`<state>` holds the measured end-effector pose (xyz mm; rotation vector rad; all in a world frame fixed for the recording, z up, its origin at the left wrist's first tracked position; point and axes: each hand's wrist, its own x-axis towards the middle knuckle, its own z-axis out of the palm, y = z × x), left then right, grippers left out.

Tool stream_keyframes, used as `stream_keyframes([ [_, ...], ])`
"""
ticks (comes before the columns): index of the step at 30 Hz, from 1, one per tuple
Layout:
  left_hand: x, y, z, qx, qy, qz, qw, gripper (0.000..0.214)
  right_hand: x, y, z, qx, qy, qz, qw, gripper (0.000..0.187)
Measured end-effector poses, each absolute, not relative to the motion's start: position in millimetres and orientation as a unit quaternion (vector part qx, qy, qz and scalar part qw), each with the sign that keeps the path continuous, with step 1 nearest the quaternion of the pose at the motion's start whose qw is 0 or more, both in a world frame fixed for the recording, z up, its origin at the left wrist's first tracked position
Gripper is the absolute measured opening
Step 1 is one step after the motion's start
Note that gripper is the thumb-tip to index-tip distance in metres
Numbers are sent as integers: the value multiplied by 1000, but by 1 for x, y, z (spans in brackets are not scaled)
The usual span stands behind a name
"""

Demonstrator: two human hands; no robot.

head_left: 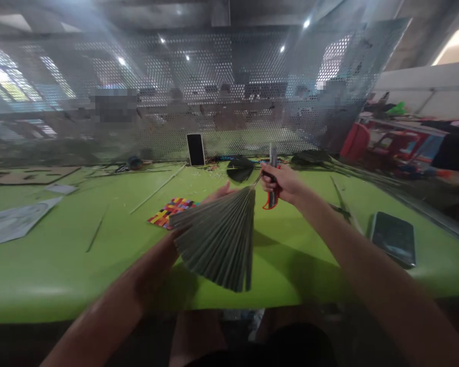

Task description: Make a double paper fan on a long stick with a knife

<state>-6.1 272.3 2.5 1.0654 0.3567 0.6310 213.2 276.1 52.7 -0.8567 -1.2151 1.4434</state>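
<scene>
- Right hand (283,182): fingers closed around red-and-black tool (273,197), near narrow end of pleated fan (219,238).
- Left hand (217,193): behind fan; fingers partly hidden, grip cannot tell.

Workshop: worktable (61,265), scattered strips (157,188)

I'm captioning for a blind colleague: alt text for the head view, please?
A grey pleated fan spreads above a green table, partly hiding the left hand; the right hand, at the fan's narrow end, grips a red-edged tool. A multicoloured woven piece lies nearby.
</scene>
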Motion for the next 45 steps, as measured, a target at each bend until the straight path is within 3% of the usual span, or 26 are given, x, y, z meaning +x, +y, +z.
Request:
stream_keyframes([
  [5, -5, 258, 7, 525, 202, 238, 792, 38, 210, 280, 37, -455, -594, 507, 428, 36],
  [8, -9, 257, 1, 512, 222, 231, 797, 36, 223, 280, 36, -533, -727, 262, 345, 39],
  [11, -11, 264, -10, 491, 267, 264, 786, 33, 226, 273, 32, -603, -766, -4, 222, 28],
  [14, -9, 267, -20, 505, 308, 286, 754, 32, 211, 263, 22, -643, -747, -110, 128, 23],
  [23, -9, 250, -23, 467, 302, 284, 781, 16, 192, 255, -8, -636, -759, -124, 54, 26],
  [32, -14, 253, -20, 476, 287, 267, 788, 12, 194, 261, -8, -616, -768, -173, 34, 32],
  [45, -13, 253, -13, 533, 336, 263, 731, 11, 197, 270, -10, -623, -768, -148, 21, 30],
])
